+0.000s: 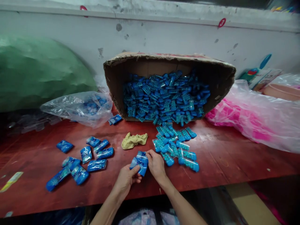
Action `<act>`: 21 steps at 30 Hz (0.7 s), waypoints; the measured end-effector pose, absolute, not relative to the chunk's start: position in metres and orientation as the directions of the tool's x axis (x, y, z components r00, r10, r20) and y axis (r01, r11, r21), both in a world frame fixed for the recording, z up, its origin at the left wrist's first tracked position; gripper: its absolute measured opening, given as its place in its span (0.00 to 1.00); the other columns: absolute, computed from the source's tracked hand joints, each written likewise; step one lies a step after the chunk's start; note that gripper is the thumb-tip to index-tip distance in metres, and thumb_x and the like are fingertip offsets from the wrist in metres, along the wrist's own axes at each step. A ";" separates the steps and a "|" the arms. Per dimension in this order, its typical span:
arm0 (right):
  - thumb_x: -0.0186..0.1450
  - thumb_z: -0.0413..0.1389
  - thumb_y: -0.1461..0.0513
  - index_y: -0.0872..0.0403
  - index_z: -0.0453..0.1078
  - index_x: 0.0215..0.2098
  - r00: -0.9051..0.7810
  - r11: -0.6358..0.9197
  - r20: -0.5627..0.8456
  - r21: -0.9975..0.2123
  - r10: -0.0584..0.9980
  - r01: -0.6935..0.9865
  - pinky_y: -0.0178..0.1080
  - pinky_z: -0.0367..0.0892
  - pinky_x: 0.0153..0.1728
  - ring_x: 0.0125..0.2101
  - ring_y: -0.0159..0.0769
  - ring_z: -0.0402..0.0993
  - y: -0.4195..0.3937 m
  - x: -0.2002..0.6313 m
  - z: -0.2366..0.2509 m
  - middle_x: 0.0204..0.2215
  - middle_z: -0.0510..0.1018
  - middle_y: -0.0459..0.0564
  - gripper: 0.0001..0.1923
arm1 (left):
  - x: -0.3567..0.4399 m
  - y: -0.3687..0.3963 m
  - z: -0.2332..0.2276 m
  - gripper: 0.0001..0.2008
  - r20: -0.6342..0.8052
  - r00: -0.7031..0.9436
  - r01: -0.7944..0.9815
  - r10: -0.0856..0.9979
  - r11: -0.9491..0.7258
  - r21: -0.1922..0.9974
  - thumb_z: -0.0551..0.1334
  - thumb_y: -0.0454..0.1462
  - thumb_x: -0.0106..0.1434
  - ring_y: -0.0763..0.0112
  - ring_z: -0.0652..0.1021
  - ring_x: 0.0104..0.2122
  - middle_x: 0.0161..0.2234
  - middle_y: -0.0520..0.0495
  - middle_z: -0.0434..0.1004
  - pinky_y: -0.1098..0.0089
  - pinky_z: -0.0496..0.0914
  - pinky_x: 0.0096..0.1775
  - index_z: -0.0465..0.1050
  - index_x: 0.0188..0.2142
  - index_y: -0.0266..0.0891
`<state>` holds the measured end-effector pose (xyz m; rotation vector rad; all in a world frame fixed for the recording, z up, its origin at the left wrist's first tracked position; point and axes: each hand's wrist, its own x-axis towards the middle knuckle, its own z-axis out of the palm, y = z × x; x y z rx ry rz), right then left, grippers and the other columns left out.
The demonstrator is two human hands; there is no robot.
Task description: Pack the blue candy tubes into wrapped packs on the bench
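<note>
Both hands pinch one blue packet (141,164) above the near edge of the red table (222,156): the left hand (126,178) grips its lower end, the right hand (156,164) its top. Keeping the grip at the edges should stop it slipping. About ten finished packets (87,159) lie left; one tipped cardboard box (168,90) holds too many to count; one yellow cloth (134,140).

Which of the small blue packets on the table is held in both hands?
The blue packet at the table's front edge, gripped between left hand and right hand; all others lie loose.
</note>
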<state>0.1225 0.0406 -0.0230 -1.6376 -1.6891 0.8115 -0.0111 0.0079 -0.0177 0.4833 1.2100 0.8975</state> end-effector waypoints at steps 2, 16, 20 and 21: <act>0.64 0.45 0.63 0.52 0.71 0.29 -0.032 0.032 0.014 -0.755 0.999 0.654 0.32 0.60 0.30 0.29 0.34 0.71 0.040 0.120 -0.024 0.26 0.75 0.47 0.13 | -0.020 0.001 -0.015 0.17 -0.615 0.042 -0.339 0.788 0.590 0.733 0.69 0.43 0.40 0.78 0.69 0.15 0.15 0.52 0.70 0.77 0.61 0.17 0.66 0.22 0.34; 0.56 0.52 0.60 0.57 0.67 0.21 -0.120 -0.244 -0.246 -0.969 0.962 0.028 0.29 0.56 0.17 0.16 0.25 0.56 0.023 0.129 -0.019 0.14 0.63 0.40 0.10 | 0.010 0.009 -0.024 0.15 -0.497 -0.137 -0.353 0.857 0.426 0.833 0.69 0.41 0.38 0.77 0.69 0.15 0.15 0.51 0.71 0.76 0.62 0.17 0.70 0.22 0.32; 0.56 0.52 0.59 0.55 0.61 0.17 -0.025 -0.213 -0.215 -0.975 0.976 0.057 0.29 0.52 0.17 0.17 0.25 0.53 0.020 0.126 -0.026 0.14 0.59 0.39 0.12 | 0.019 0.010 -0.026 0.15 -0.563 -0.106 -0.434 0.819 0.472 0.768 0.70 0.41 0.37 0.76 0.69 0.14 0.12 0.54 0.68 0.76 0.62 0.16 0.68 0.20 0.34; 0.57 0.51 0.59 0.55 0.60 0.17 -0.008 -0.200 -0.201 -0.977 0.980 0.070 0.29 0.51 0.17 0.17 0.25 0.53 0.019 0.126 -0.026 0.14 0.59 0.39 0.13 | 0.021 0.011 -0.026 0.16 -0.573 -0.094 -0.453 0.814 0.478 0.753 0.70 0.41 0.37 0.77 0.68 0.13 0.11 0.55 0.67 0.77 0.62 0.15 0.67 0.19 0.34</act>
